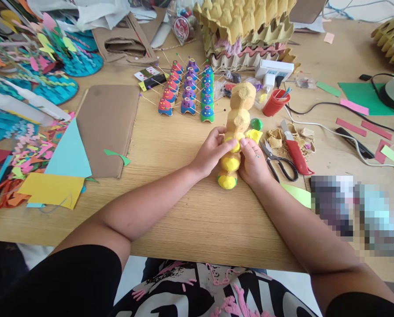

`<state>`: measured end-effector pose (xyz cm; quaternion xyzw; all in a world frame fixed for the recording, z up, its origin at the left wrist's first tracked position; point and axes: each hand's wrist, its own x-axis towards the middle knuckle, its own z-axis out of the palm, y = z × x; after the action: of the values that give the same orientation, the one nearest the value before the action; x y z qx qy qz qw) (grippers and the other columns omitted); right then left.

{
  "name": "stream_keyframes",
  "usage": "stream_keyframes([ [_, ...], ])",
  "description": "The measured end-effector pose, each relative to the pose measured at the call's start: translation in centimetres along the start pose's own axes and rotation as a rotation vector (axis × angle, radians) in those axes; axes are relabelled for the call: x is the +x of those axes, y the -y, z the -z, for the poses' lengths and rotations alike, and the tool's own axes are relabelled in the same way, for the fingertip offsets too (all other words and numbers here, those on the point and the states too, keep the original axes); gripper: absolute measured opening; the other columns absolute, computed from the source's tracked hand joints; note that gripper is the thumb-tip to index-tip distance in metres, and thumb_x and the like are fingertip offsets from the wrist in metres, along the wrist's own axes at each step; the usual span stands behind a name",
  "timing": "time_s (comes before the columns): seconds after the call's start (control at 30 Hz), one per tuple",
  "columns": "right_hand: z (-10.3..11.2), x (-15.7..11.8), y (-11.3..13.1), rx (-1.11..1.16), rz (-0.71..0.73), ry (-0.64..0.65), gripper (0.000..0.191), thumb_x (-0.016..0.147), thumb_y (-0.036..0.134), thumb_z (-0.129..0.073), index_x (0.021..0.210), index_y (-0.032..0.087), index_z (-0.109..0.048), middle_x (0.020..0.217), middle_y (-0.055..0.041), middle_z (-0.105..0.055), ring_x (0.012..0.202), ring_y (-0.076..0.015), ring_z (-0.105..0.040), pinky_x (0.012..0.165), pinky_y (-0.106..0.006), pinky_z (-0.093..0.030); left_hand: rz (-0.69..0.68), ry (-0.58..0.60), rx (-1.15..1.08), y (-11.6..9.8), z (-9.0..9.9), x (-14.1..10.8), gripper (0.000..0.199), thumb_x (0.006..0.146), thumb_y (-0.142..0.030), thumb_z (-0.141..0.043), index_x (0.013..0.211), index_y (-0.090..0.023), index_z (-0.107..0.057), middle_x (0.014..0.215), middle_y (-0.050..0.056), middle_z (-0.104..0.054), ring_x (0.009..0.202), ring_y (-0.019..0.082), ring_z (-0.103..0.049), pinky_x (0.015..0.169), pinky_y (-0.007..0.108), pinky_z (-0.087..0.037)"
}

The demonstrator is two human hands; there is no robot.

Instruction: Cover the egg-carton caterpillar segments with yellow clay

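An egg carton strip (pixel 240 119) stands between my hands, its bumps lined up lengthwise. Yellow clay (pixel 230 164) covers the lower bumps, with a little green at the bottom end; the upper bumps are bare tan card. My left hand (pixel 212 152) grips the strip's left side, its thumb on a yellow bump. From the other side my right hand (pixel 252 159) closes on it, thumb pressed close to the left thumb. Just behind my right hand lie a yellow lump of clay (pixel 254 135) and a green round piece (pixel 256 124).
Painted caterpillars (pixel 188 90) with pins stand in three rows behind. Scissors (pixel 279 160) and a red-handled knife (pixel 296 149) lie right, near a red cup (pixel 276 102). Stacked egg trays (pixel 246 26) stand at the back. Cardboard (pixel 107 127) and paper scraps lie left.
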<state>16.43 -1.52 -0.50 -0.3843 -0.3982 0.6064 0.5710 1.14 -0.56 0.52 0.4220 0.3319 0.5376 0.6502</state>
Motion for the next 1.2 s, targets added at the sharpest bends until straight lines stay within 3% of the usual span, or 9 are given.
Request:
stream_keyframes([
  [0.07,0.02,-0.02,-0.03,-0.012,-0.004,0.008,0.068,0.08,0.084,-0.104,0.08,0.028,-0.064,0.08,0.0036,-0.066,0.08,-0.0189,-0.067,0.08,-0.039,-0.065,0.017,-0.016,-0.009,-0.21,-0.03,0.04,0.055,0.089,-0.063,-0.097,0.117,-0.028,-0.064,0.099,-0.001,-0.078,0.096,0.021,-0.077,0.092,0.038,-0.06],
  [0.17,0.08,-0.02,-0.11,-0.036,-0.002,0.021,0.068,0.08,0.085,-0.103,0.081,0.028,-0.065,0.082,0.0028,-0.066,0.084,-0.0201,-0.069,0.08,-0.039,-0.064,0.048,-0.039,-0.001,-0.54,-0.09,0.17,0.036,0.093,-0.044,-0.091,0.112,-0.029,-0.063,0.095,-0.003,-0.078,0.095,0.022,-0.078,0.094,0.04,-0.062],
  [0.3,0.11,-0.01,-0.13,-0.042,-0.013,0.028,0.068,0.078,0.086,-0.104,0.082,0.029,-0.067,0.082,0.003,-0.068,0.086,-0.0206,-0.071,0.08,-0.038,-0.064,0.066,-0.05,-0.025,-0.74,-0.17,0.26,0.032,0.093,-0.033,-0.088,0.112,-0.03,-0.063,0.094,-0.005,-0.079,0.095,0.021,-0.078,0.098,0.039,-0.061],
  [0.43,-0.03,0.04,-0.02,-0.011,-0.023,0.036,0.067,0.079,0.085,-0.103,0.083,0.029,-0.067,0.08,0.0029,-0.068,0.091,-0.0227,-0.074,0.085,-0.04,-0.066,0.067,-0.025,-0.049,-0.71,-0.19,0.1,0.039,0.093,-0.043,-0.092,0.113,-0.029,-0.062,0.096,-0.004,-0.08,0.094,0.019,-0.077,0.096,0.037,-0.059],
  [0.53,-0.12,0.09,-0.02,0.003,-0.025,0.019,0.067,0.078,0.085,-0.104,0.081,0.029,-0.069,0.079,0.0031,-0.068,0.085,-0.0206,-0.07,0.082,-0.04,-0.065,0.056,-0.041,-0.05,-0.7,-0.2,-0.03,0.043,0.096,-0.053,-0.091,0.112,-0.027,-0.062,0.099,-0.003,-0.08,0.095,0.019,-0.077,0.094,0.036,-0.059],
  [0.77,-0.32,-0.01,-0.04,-0.067,-0.033,0.032,0.069,0.082,0.092,-0.097,0.084,0.03,-0.066,0.079,0.0023,-0.067,0.086,-0.0224,-0.073,0.077,-0.039,-0.063,0.105,-0.071,0.025,-0.8,-0.3,0.23,0.044,0.093,-0.041,-0.095,0.114,-0.027,-0.059,0.1,-0.003,-0.082,0.096,0.018,-0.079,0.094,0.035,-0.062],
  [0.87,-0.37,-0.03,0.05,-0.087,-0.044,0.04,0.071,0.08,0.094,-0.097,0.087,0.03,-0.065,0.079,0.0026,-0.067,0.084,-0.0227,-0.073,0.074,-0.039,-0.063,0.103,-0.09,0.042,-0.72,-0.34,0.33,0.045,0.095,-0.043,-0.096,0.116,-0.027,-0.059,0.102,-0.002,-0.08,0.099,0.02,-0.08,0.098,0.037,-0.062],
  [1.03,-0.26,0.12,-0.01,-0.11,-0.025,0.011,0.072,0.083,0.091,-0.097,0.084,0.03,-0.06,0.075,0.0048,-0.06,0.07,-0.0173,-0.061,0.067,-0.036,-0.057,0.107,-0.045,0.005,-0.68,-0.33,0.3,0.055,0.094,-0.053,-0.101,0.117,-0.026,-0.059,0.107,0.0,-0.081,0.109,0.022,-0.082,0.107,0.039,-0.062],
  [1.2,-0.36,0.19,-0.19,-0.095,-0.025,-0.014,0.072,0.083,0.093,-0.096,0.084,0.03,-0.06,0.073,0.0045,-0.059,0.071,-0.0185,-0.063,0.066,-0.036,-0.056,0.115,-0.032,0.015,-0.7,-0.2,0.29,0.061,0.092,-0.062,-0.104,0.116,-0.026,-0.06,0.109,0.001,-0.084,0.107,0.021,-0.082,0.103,0.037,-0.064],
])
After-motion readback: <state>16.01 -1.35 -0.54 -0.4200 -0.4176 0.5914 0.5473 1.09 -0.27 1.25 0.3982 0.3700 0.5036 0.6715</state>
